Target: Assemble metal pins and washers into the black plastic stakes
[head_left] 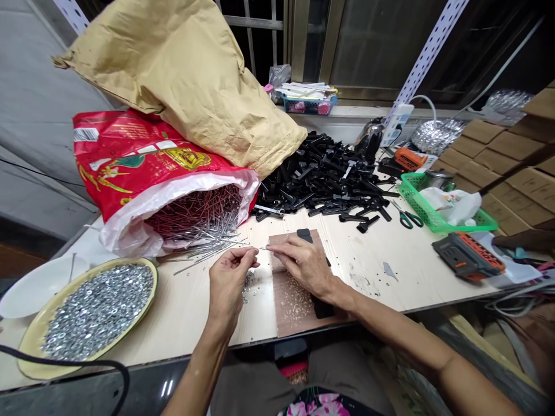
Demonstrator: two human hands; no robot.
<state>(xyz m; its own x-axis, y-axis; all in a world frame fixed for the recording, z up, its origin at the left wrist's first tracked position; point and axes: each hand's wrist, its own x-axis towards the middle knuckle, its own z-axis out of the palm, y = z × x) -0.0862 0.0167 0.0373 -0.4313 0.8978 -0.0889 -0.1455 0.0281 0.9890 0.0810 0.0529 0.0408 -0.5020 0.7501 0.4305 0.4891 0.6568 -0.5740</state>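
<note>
My left hand is closed in a pinch above the table, its thumb and fingertips pressed together; what sits in them is too small to make out. Facing it, my right hand grips a thin metal rod, whose end sticks out toward the left fingertips. Under my right hand lies a brown board sprinkled with pale crumbs, with black pieces along its right side. Many similar rods, some reddish, spill from the red bag. Small shiny washers or nuts fill a yellow plate at left.
Behind my hands is a heap of black plastic parts, under a brown paper sack. Scissors, a green basket and an orange-black battery pack lie at right. A white bowl stands far left.
</note>
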